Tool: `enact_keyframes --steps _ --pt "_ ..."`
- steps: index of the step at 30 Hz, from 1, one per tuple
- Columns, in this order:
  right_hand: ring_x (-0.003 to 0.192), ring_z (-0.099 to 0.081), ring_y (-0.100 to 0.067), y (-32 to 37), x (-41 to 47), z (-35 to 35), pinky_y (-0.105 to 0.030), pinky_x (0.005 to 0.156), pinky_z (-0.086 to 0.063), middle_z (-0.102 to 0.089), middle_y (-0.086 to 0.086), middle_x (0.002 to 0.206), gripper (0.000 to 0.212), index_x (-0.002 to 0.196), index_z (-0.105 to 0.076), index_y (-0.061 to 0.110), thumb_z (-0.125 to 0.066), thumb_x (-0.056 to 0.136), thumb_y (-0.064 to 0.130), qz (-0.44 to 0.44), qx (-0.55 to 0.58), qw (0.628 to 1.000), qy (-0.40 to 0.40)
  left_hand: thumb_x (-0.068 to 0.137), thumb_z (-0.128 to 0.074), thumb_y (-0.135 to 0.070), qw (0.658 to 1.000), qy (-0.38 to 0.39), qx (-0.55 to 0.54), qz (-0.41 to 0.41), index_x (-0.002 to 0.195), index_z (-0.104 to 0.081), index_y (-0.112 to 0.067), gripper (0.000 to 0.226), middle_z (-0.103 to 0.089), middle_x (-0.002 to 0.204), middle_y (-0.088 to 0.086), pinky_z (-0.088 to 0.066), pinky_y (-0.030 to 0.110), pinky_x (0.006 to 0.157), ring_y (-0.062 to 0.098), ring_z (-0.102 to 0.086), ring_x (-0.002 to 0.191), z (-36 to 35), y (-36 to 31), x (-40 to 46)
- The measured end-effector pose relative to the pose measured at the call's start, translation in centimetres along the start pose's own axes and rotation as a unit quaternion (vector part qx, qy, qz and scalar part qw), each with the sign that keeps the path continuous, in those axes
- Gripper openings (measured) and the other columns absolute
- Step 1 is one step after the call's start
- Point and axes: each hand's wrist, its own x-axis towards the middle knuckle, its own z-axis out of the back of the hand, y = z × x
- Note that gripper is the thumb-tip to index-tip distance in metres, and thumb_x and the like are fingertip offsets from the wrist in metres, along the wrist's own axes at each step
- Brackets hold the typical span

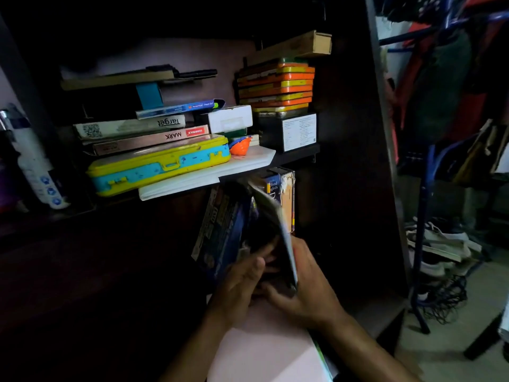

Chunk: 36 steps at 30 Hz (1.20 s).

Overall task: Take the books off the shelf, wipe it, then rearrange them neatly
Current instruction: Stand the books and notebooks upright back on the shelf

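Both hands work in the dark lower compartment: the right hand [305,290] grips a thin tilted book [278,227] by its lower edge, while the left hand [242,277] has its fingers curled against the book's inner face. Upright books [223,230] lean just left of it, with a dictionary [275,186] behind. Above, the shelf board [300,155] carries a yellow case [159,168].

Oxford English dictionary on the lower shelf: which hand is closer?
Right. The right hand grips a tilted book just below the Oxford English dictionary; the left hand sits further left, by the leaning dark books.
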Motion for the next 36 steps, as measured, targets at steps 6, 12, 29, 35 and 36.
enact_keyframes --steps 6,12,29,35,36 --pt "0.106 -0.062 0.005 -0.5 0.0 0.6 -0.010 0.086 -0.048 -0.066 0.010 0.116 0.038 0.134 -0.055 0.013 -0.049 0.100 -0.001 -0.109 0.059 0.967 -0.221 0.097 -0.057 -0.043 0.938 -0.148 0.260 -0.178 0.128 -0.064 -0.045 0.032 -0.075 0.108 -0.015 -0.056 0.016 0.073 -0.002 -0.070 0.093 0.6 0.6 0.6" --pt "0.103 -0.063 0.004 -1.4 0.3 0.9 -0.003 0.079 -0.047 -0.067 0.009 0.114 0.041 0.135 -0.056 0.020 -0.049 0.101 -0.002 -0.174 0.063 0.953 -0.242 0.078 -0.081 -0.049 0.912 -0.291 0.289 -0.026 0.151 -0.036 -0.039 0.087 -0.047 0.145 -0.003 -0.049 0.043 0.100 0.019 -0.051 0.125 5.1 3.3 1.3" --pt "0.115 -0.064 -0.005 -2.2 0.6 -0.1 -0.020 0.096 -0.053 -0.068 0.007 0.125 0.054 0.143 -0.056 0.026 -0.053 0.098 -0.004 -0.126 0.007 0.989 -0.071 0.074 -0.077 -0.051 0.947 -0.284 0.149 0.020 0.160 -0.015 -0.041 0.107 -0.021 0.166 -0.008 -0.027 0.031 0.112 0.002 -0.021 0.141 4.9 3.2 1.4" --pt "0.101 -0.063 -0.011 -2.5 3.0 -0.9 -0.018 0.077 -0.052 -0.063 0.004 0.123 0.037 0.139 -0.040 0.037 -0.045 0.107 0.021 -0.152 -0.010 0.987 0.055 0.090 -0.069 -0.047 0.948 -0.256 0.190 0.018 0.152 -0.021 -0.054 0.078 -0.025 0.160 -0.018 -0.029 0.033 0.113 0.000 -0.023 0.140 4.9 3.7 1.5" --pt "0.100 -0.064 -0.012 -2.9 3.7 -1.1 -0.028 0.077 -0.056 -0.063 0.002 0.124 0.032 0.139 -0.038 0.038 -0.042 0.108 0.031 -0.161 -0.018 0.985 0.062 0.091 -0.069 -0.046 0.949 -0.254 0.185 0.021 0.153 -0.019 -0.052 0.080 -0.025 0.158 -0.019 -0.029 0.031 0.111 -0.001 -0.023 0.139 4.8 3.7 1.5"
